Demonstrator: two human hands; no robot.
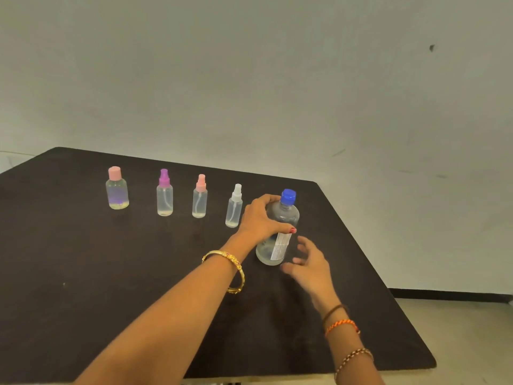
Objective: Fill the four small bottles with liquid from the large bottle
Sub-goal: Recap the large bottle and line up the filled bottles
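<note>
**Left hand on the big bottle**

Left hand (262,218) has its grip curled round the large bottle (279,232), upright right of centre on the dark surface (111,273). Right hand (308,262) hovers beside it, fingers spread, holding nothing. Four small bottles (165,194) line up toward the left.

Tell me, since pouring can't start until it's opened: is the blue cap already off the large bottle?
No, the blue cap sits on the neck of the large bottle, which the left hand holds upright on the table.
</note>
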